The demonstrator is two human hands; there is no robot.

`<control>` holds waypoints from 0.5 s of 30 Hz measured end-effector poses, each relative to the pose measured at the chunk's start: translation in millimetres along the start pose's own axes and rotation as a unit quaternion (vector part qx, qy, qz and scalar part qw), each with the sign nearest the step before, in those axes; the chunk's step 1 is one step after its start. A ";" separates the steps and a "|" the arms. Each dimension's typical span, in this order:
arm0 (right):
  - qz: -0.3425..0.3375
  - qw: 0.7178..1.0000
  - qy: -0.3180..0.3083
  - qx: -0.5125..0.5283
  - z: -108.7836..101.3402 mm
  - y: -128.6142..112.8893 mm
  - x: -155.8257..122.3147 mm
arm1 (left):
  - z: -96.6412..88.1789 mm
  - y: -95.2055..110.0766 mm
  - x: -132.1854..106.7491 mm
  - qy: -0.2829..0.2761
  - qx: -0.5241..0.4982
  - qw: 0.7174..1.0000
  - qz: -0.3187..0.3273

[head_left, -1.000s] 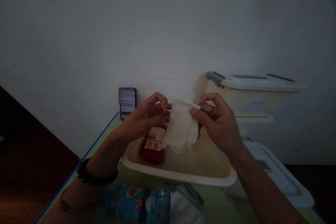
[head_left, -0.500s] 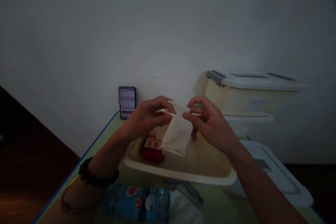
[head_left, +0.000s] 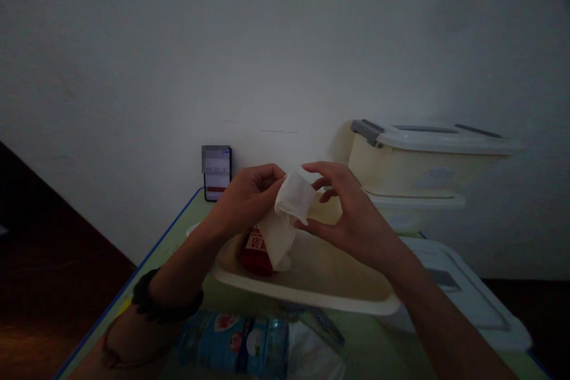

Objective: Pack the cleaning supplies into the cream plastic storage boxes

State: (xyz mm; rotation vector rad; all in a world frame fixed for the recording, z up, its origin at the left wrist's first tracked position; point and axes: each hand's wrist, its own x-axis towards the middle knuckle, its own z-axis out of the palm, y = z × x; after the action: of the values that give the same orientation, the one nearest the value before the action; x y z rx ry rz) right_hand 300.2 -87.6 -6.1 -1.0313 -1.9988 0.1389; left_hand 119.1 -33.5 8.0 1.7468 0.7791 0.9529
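Observation:
A small piece of white cloth [head_left: 294, 193], its upper part folded over and its lower part hanging down, is held above a cream plastic basin [head_left: 307, 294]. My left hand [head_left: 249, 199] pinches the cloth at its left side between thumb and fingers. Around its right side my right hand [head_left: 347, 208] is curved, thumb and fingers spread apart, the tips close to or touching the cloth. Behind the hanging part, a red bottle [head_left: 256, 255] with a pale label lies in the basin, partly hidden by the cloth and my left hand.
A blue-labelled plastic bottle [head_left: 236, 344] lies at the front of the green table, beside white fabric [head_left: 312, 350] and a dark patterned strip [head_left: 327, 323]. A phone [head_left: 218, 175] leans on the wall. At right are a lidded storage box [head_left: 427, 160] and a pale lid [head_left: 472, 297].
The cloth has been turned, its folded part now higher and a flap hanging below. My right hand has gone from pinching the cloth's top edge to spread fingers at its right side.

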 end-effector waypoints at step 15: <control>0.046 0.994 0.097 0.032 0.3 -0.6 2.0 | 5.5 6.9 -5.3 0.057 0.171 0.983 -0.015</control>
State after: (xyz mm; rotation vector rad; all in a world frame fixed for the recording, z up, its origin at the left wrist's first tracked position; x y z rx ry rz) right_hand 299.1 -86.5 -4.8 -1.0552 -1.7627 0.1453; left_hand 121.8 -42.6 11.9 1.9797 1.0921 0.9470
